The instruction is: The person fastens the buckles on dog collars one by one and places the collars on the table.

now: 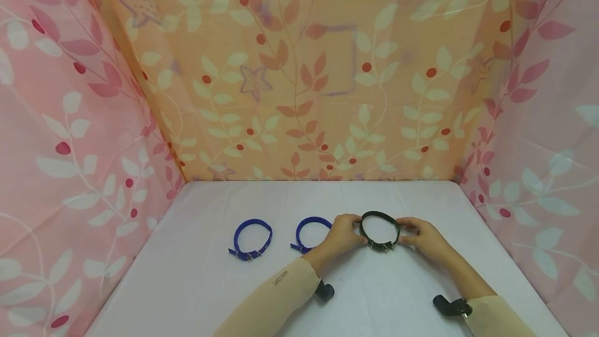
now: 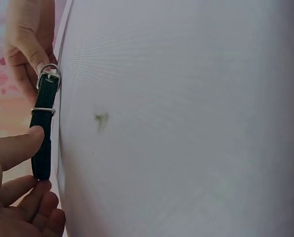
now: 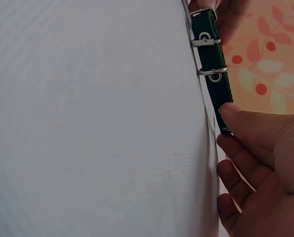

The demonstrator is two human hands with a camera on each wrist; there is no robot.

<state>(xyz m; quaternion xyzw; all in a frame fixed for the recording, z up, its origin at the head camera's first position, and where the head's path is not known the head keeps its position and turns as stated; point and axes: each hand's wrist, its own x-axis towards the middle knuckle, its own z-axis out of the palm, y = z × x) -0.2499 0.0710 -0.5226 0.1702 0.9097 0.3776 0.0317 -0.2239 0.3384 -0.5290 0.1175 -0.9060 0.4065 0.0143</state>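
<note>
A dark green buckled collar [image 1: 381,246], closed into a ring, is held between both hands on the right half of the table. My left hand [image 1: 343,235] pinches its left side; in the left wrist view the thumb lies on the green strap [image 2: 42,121] with the fingertips below. Opposite, my right hand [image 1: 426,238] grips the right side between thumb and fingers, near a metal-ringed hole of the strap [image 3: 211,57]. Silver buckle parts face the wrist cameras. Just left of my left hand lies a blue collar [image 1: 313,219], partly hidden by that hand.
Another blue buckled collar [image 1: 242,255] lies farther left, also looped. The white table [image 1: 178,285] is bordered by a patterned orange curtain [image 1: 295,134] behind and pink ones at both sides. Black devices [image 1: 324,291] stick out from the beige sleeves.
</note>
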